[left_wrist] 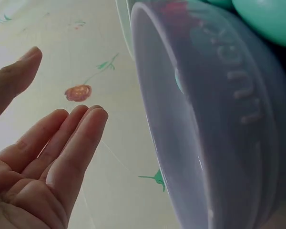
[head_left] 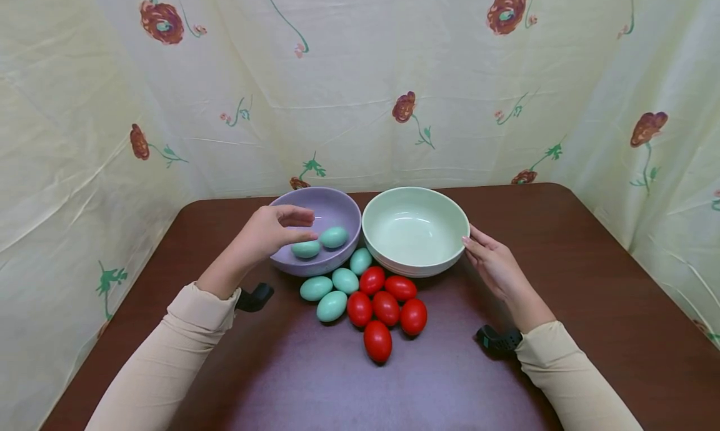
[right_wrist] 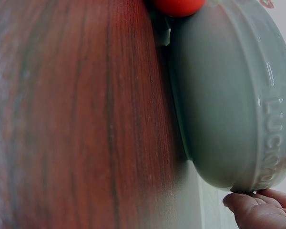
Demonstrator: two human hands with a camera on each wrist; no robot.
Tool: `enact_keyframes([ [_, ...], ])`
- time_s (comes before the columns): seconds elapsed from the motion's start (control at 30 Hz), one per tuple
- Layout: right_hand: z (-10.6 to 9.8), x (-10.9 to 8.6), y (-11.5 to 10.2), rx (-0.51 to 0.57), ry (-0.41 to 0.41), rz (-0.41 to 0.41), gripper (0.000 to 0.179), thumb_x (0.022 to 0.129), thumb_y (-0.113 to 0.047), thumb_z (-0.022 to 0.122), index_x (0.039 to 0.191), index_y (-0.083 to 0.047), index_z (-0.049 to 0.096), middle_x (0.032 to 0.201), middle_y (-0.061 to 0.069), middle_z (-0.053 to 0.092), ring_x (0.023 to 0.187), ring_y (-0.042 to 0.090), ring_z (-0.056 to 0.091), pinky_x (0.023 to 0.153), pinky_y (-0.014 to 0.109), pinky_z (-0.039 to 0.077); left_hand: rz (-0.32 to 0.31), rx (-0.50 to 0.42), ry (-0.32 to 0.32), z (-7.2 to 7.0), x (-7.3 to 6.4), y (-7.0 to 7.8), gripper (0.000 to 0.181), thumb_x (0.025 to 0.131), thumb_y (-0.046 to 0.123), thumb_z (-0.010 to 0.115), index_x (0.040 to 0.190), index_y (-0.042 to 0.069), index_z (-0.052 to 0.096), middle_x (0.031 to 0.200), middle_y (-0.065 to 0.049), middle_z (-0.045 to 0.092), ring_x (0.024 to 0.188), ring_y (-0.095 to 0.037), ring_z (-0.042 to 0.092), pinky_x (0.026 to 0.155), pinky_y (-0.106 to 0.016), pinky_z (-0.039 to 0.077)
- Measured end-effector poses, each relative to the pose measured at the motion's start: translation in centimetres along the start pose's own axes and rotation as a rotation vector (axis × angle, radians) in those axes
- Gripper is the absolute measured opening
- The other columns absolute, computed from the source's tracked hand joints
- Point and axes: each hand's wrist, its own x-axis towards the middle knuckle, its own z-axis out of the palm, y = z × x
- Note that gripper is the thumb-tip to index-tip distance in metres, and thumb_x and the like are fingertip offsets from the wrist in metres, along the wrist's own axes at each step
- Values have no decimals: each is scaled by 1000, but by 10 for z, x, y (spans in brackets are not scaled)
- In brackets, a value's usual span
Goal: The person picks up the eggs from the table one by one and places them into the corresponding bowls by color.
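A purple bowl (head_left: 270,265) stands at the back left of the table with two teal eggs (head_left: 334,237) inside. My left hand (head_left: 275,231) hovers over its left side, fingers extended, thumb apart, nothing between them. In the left wrist view, that hand (left_wrist: 52,162) is beside the bowl's rim (left_wrist: 152,95). Beside the purple bowl is a pale green bowl (head_left: 413,231) with nothing visible in it. The fingers of my right hand (head_left: 497,265) lie fairly straight against its right side. In the right wrist view, fingertips touch the green bowl's outer wall (right_wrist: 219,95).
Several teal eggs (head_left: 332,306) lie on the table in front of the purple bowl. Next to them, several red eggs (head_left: 385,308) are clustered before the green bowl. The dark wooden table (head_left: 427,393) backs onto a flowered curtain (head_left: 349,106).
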Motion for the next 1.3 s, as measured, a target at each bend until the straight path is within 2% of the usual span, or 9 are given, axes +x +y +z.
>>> enact_keyframes([
  [0.23, -1, 0, 1, 7, 12, 16, 66, 105, -19, 48, 158, -2, 12, 168, 9, 6, 153, 20, 14, 120, 30, 18, 11, -29, 9, 11, -20, -6, 52, 81, 32, 82, 127, 12, 67, 127, -10, 70, 125, -24, 62, 105, -42, 48],
  [0.33, -1, 0, 1, 3, 12, 17, 67, 105, -20, 49, 158, -3, 12, 167, 9, 6, 153, 19, 15, 120, 30, 18, 10, -39, 9, 19, -28, -10, 51, 81, 33, 82, 126, 13, 68, 126, -11, 70, 120, -22, 65, 102, -36, 51],
  [0.47, -1, 0, 0, 1, 12, 18, 68, 104, -21, 50, 158, -3, 12, 167, 8, 6, 152, 17, 15, 120, 29, 19, 30, -98, -6, 31, -37, -13, 49, 82, 29, 82, 125, 10, 68, 124, -12, 71, 112, -24, 70, 92, -25, 55],
  [0.53, -1, -1, 0, -2, 12, 17, 66, 105, -20, 48, 158, -3, 12, 167, 8, 6, 152, 17, 15, 120, 29, 19, 37, -136, -21, 37, -42, -14, 50, 82, 25, 82, 125, 7, 68, 124, -14, 70, 110, -26, 71, 90, -23, 56],
  [0.7, 0, -1, 0, 7, 10, 14, 65, 105, -18, 47, 157, -2, 11, 167, 8, 5, 153, 18, 14, 120, 29, 19, 50, -179, -53, 56, -50, -16, 52, 81, 21, 82, 127, 2, 66, 129, -17, 67, 109, -31, 71, 91, -30, 57],
  [0.9, 0, 0, -1, 7, 8, 7, 66, 105, -18, 47, 157, -2, 11, 167, 9, 5, 153, 20, 13, 121, 31, 18, 143, -229, -89, 74, -55, -14, 50, 82, 15, 82, 125, -4, 65, 127, -23, 66, 113, -40, 66, 93, -34, 56],
  [1.0, 1, 0, -1, 1, 9, 9, 66, 105, -19, 47, 157, -2, 11, 168, 8, 5, 153, 19, 13, 121, 32, 18, 165, -232, -109, 81, -56, -12, 48, 82, 14, 82, 124, -3, 66, 126, -23, 67, 113, -40, 66, 94, -34, 56],
  [1.2, 0, -1, -1, 5, 8, 13, 67, 105, -19, 49, 157, -2, 12, 168, 8, 5, 153, 19, 13, 121, 32, 17, 182, -243, -178, 98, -58, -7, 48, 82, 14, 81, 124, -2, 66, 123, -21, 68, 115, -38, 66, 97, -43, 54],
  [1.3, 0, 0, 0, -1, 5, 11, 66, 105, -20, 48, 157, -2, 12, 167, 9, 5, 153, 19, 13, 121, 32, 17, 189, -217, -208, 106, -60, -5, 49, 81, 15, 82, 125, 0, 66, 122, -19, 69, 112, -34, 68, 96, -42, 55],
])
